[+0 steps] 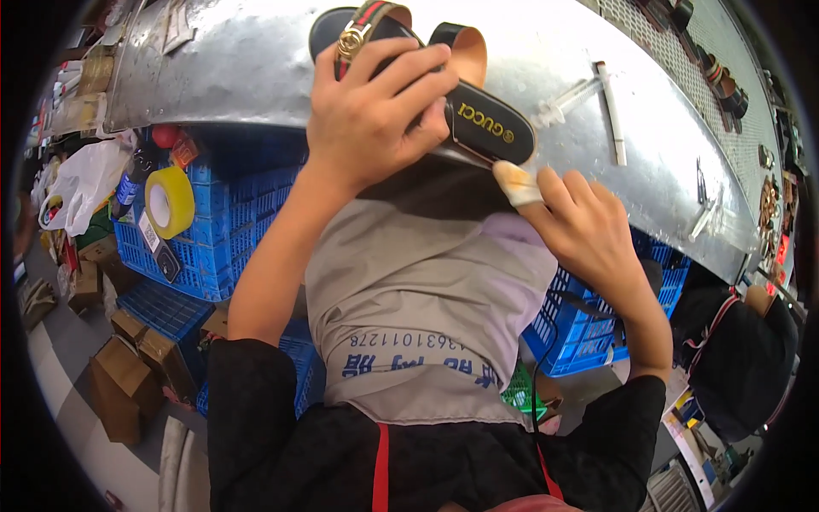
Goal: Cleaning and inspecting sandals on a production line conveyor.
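A black-soled sandal (490, 128) with gold lettering on its insole is tilted at the near edge of the metal table. My left hand (363, 119) is closed over its middle. Beyond my fingers show a green-and-red striped strap with a gold-coloured ornament (351, 43) and a black strap with tan lining (467, 55); I cannot tell if both belong to one sandal. A whitish, yellow-stained cloth (519, 184) wraps my right index finger and touches the sole's rim at the heel. The other fingers of my right hand (589, 226) are curled in.
On the metal table (247, 68) lie a white pen-like stick (612, 111), a clear syringe-like tube (566, 101) and small tools (705, 209). Blue crates (200, 247) stand below, with a yellow tape roll (170, 202) on the left. More sandals (723, 85) line a rack at right.
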Action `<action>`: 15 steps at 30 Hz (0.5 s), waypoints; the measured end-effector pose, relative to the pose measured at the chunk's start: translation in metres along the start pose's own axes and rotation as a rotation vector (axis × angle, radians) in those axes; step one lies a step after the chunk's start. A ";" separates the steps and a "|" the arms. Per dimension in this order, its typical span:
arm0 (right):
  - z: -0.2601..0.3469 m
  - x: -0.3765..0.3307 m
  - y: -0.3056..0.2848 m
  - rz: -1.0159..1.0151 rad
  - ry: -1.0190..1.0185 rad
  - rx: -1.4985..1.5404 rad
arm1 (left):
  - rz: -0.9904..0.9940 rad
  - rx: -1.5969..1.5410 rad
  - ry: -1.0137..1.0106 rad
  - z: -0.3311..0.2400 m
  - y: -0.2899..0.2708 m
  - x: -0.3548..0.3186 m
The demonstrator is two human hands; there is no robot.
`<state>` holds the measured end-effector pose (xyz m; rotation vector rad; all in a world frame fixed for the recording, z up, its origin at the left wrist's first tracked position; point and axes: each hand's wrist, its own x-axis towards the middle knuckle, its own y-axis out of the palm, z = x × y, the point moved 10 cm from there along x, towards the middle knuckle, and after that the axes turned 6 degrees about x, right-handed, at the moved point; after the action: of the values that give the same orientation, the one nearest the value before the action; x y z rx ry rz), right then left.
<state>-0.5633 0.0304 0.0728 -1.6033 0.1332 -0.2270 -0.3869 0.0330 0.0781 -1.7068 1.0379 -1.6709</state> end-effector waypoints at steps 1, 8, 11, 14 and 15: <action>0.002 -0.002 0.000 0.002 0.007 -0.015 | -0.002 -0.012 -0.014 -0.002 0.002 -0.002; 0.010 0.027 0.000 0.007 0.054 -0.037 | -0.048 -0.044 0.021 0.000 0.006 0.002; 0.006 -0.003 -0.001 0.000 0.118 0.039 | -0.041 -0.029 0.016 -0.001 0.004 0.001; -0.017 -0.033 -0.010 0.019 0.390 0.006 | -0.094 -0.013 0.018 0.002 0.002 -0.004; -0.013 -0.035 -0.011 0.013 0.384 0.007 | -0.095 -0.004 0.017 0.003 -0.001 -0.006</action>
<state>-0.6005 0.0263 0.0824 -1.5372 0.4376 -0.5234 -0.3833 0.0379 0.0751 -1.7728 0.9823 -1.7465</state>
